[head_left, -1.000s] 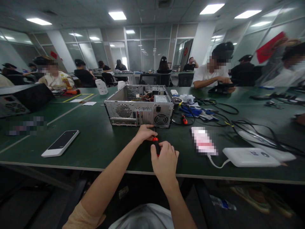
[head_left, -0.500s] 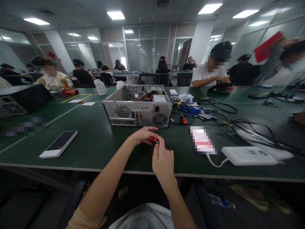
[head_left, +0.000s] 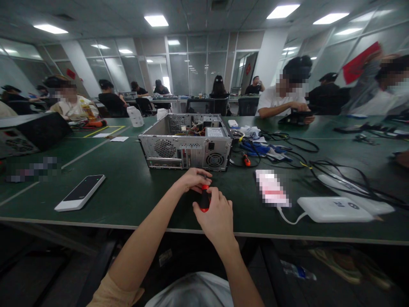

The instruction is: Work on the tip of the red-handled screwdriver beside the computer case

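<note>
In front of the opened computer case (head_left: 194, 149), a screwdriver (head_left: 205, 199) with a red and black handle points away from me toward the case's rear panel. My left hand (head_left: 193, 180) is closed around its shaft end, with bent fingers partly hiding the tip. My right hand (head_left: 219, 213) is around the handle, fingers on its right side and thumb at its lower left, in a loose grip. Inside the case's open top, wires and a silver drive (head_left: 214, 132) show. Whether the tip touches anything cannot be made out.
To the left lies a white device with a dark screen (head_left: 79, 192). A blurred phone (head_left: 272, 188) is cabled to a white power bank (head_left: 334, 209) on the right. Black cables (head_left: 345, 175), a second screwdriver (head_left: 246, 160) and blue gloves (head_left: 268, 150) lie beyond. A co-worker (head_left: 284, 94) sits opposite.
My right thumb has moved off the handle to the left and the grip has loosened, so more of the handle shows. My left hand stays near the shaft. The case has not moved.
</note>
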Available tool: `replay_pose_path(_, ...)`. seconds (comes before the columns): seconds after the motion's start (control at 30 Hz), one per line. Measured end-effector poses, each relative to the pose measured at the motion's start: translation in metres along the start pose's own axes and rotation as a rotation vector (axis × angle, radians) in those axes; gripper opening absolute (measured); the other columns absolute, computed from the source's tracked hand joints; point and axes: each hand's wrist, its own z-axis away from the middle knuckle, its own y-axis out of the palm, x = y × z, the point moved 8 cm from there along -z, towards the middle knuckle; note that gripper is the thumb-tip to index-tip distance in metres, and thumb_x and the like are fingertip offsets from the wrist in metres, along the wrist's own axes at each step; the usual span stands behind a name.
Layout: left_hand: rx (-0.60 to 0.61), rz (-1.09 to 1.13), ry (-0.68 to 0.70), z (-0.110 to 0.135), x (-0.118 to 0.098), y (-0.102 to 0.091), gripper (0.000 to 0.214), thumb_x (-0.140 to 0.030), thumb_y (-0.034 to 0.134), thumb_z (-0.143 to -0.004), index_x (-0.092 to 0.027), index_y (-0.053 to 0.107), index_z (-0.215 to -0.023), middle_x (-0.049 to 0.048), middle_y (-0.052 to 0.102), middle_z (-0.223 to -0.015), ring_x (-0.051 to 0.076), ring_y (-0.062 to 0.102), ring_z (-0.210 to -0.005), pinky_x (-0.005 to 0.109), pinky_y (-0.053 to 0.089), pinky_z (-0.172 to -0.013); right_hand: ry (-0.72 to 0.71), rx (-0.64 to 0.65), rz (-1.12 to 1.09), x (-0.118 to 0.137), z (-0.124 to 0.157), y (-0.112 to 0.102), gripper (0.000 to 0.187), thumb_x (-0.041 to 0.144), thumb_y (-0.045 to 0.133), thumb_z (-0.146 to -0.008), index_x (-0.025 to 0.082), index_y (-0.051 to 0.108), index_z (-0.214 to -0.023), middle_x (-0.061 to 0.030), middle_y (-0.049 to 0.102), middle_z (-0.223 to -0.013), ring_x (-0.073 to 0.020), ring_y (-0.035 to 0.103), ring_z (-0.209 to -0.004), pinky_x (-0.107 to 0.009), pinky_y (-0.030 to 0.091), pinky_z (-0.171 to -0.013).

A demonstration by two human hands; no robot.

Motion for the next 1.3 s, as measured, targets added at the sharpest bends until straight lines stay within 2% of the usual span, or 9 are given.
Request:
replay_pose_path(0.17,-0.070,-0.127,-0.008,0.001,-0.003,-0.006,0.036,-0.026,0.080,-0.071,-0.018,0.073,-0.105,0.0065,0.075,-0.089,0.010,0.065,-0.061,0.018,0.050,-0.053,0.067,-0.015,-0.021,-0.001,-0.003,-0.002,0.022,0.038,0.053,-0.091,0.017,0.052,-0.100,-0.0081,0.070,-0.088,-0.0255,0.066,-0.083,-0.035,0.033,-0.079)
replay_pose_path(0.33,0.108,-0.033,-0.028,0.009,-0.003,0.000,0.040,-0.026,0.076,-0.076,-0.018,0.068,-0.114,0.0100,0.075,-0.104,0.015,0.071,-0.076,0.023,0.056,-0.065,0.071,0.007,0.031,0.000,-0.004,0.000,0.020,0.033,0.045,-0.096,0.015,0.052,-0.102,-0.0110,0.073,-0.088,-0.0250,0.068,-0.079,-0.035,0.033,-0.079)
replay_pose_path(0.6,0.301,0.147,-0.043,0.019,-0.007,0.002,0.054,-0.011,0.079,-0.066,-0.018,0.063,-0.118,0.0122,0.071,-0.116,0.020,0.072,-0.090,0.035,0.059,-0.078,0.083,0.076,0.035,-0.001,-0.004,0.002,0.022,0.030,0.036,-0.101,0.015,0.052,-0.099,-0.0094,0.074,-0.082,-0.0239,0.069,-0.074,-0.035,0.032,-0.080)
replay_pose_path(0.73,0.233,0.114,-0.049,0.013,-0.002,-0.004,0.055,-0.014,0.083,-0.062,-0.017,0.064,-0.113,0.0106,0.073,-0.107,0.019,0.071,-0.087,0.036,0.058,-0.080,0.095,0.095,0.062,-0.002,-0.004,0.002,0.026,0.037,0.036,-0.101,0.018,0.053,-0.094,-0.0087,0.073,-0.080,-0.0249,0.068,-0.074,-0.036,0.032,-0.078)
replay_pose_path(0.83,0.181,0.076,-0.050,0.010,0.001,-0.008,0.052,-0.016,0.086,-0.060,-0.016,0.065,-0.108,0.0092,0.074,-0.100,0.018,0.070,-0.083,0.035,0.058,-0.079,0.094,0.098,0.054,-0.002,-0.004,0.001,0.036,0.052,0.040,-0.098,0.019,0.053,-0.092,-0.0101,0.073,-0.083,-0.0271,0.068,-0.080,-0.036,0.032,-0.078)
replay_pose_path(0.93,0.162,0.042,-0.026,0.008,0.001,-0.008,0.052,-0.018,0.087,-0.059,-0.016,0.064,-0.106,0.0073,0.073,-0.092,0.017,0.069,-0.079,0.033,0.057,-0.075,0.091,0.065,-0.005,-0.002,-0.004,-0.001,0.049,0.064,0.051,-0.088,0.019,0.051,-0.106,-0.0098,0.073,-0.088,-0.0299,0.068,-0.086,-0.037,0.033,-0.079)
replay_pose_path(1.0,0.138,-0.005,-0.008,0.007,-0.001,-0.009,0.052,-0.020,0.087,-0.059,-0.016,0.064,-0.106,0.0062,0.073,-0.088,0.016,0.068,-0.076,0.031,0.057,-0.072,0.066,0.063,-0.035,0.000,-0.004,-0.002,0.054,0.062,0.061,-0.082,0.019,0.048,-0.112,-0.0086,0.073,-0.092,-0.0306,0.068,-0.089,-0.037,0.034,-0.080)
replay_pose_path(1.1,0.091,-0.074,-0.003,0.008,-0.002,-0.009,0.050,-0.023,0.086,-0.061,-0.016,0.065,-0.105,0.0040,0.071,-0.083,0.014,0.066,-0.071,0.029,0.056,-0.069,0.036,0.078,-0.031,0.001,-0.005,0.000,0.044,0.050,0.067,-0.080,0.020,0.050,-0.108,-0.0079,0.072,-0.095,-0.0300,0.068,-0.089,-0.036,0.034,-0.080)
replay_pose_path(1.3,0.112,-0.083,-0.006,0.015,-0.007,-0.007,0.048,-0.029,0.086,-0.064,-0.015,0.065,-0.104,0.0044,0.071,-0.080,0.014,0.067,-0.071,0.030,0.056,-0.072,0.074,0.067,-0.097,-0.002,-0.007,0.003,0.020,0.035,0.050,-0.094,0.019,0.050,-0.106,-0.0066,0.073,-0.086,-0.0255,0.068,-0.078,-0.033,0.034,-0.076)
